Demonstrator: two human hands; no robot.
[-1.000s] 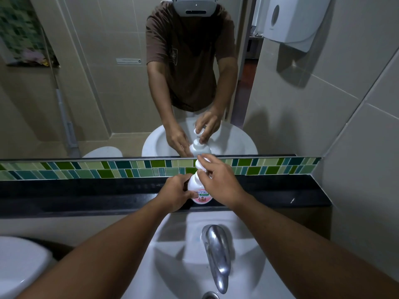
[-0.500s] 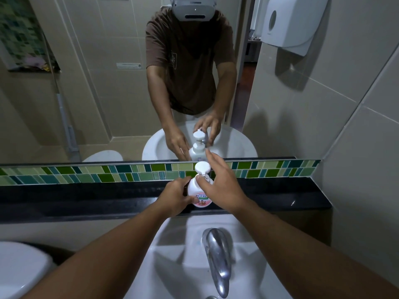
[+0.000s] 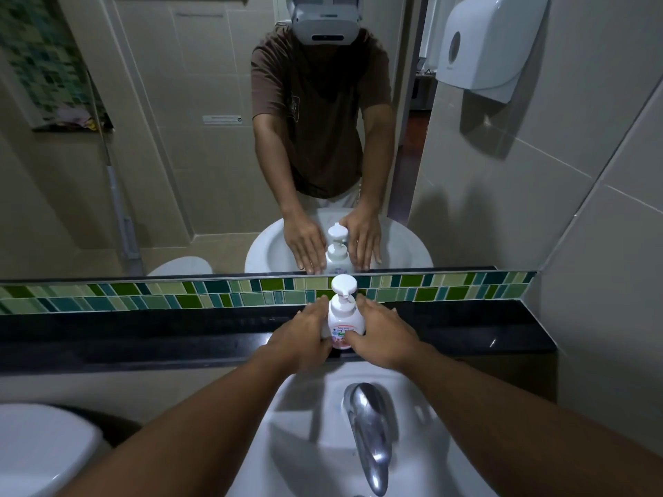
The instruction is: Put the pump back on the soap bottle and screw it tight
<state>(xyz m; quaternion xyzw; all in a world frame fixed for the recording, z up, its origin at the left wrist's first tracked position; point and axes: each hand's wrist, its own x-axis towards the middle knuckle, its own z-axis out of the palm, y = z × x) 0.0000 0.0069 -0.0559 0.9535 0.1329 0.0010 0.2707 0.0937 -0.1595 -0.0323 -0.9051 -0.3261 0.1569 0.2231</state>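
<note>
- One soap bottle (image 3: 342, 322) stands upright on the black ledge (image 3: 466, 328), its one pump (image 3: 343, 288) seated on top.
- Two hands flank it: left hand (image 3: 305, 337) and right hand (image 3: 382, 333), fingers extended, each grip loose against the bottle's sides.
- One faucet (image 3: 369, 432) below.

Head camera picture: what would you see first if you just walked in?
First, the white soap bottle with its pump on, standing on the black ledge in the middle, with the left hand and right hand flat beside it. Behind it, the big mirror repeats the bottle and hands. Nearer, a shiny tap hangs over the white sink.
</note>
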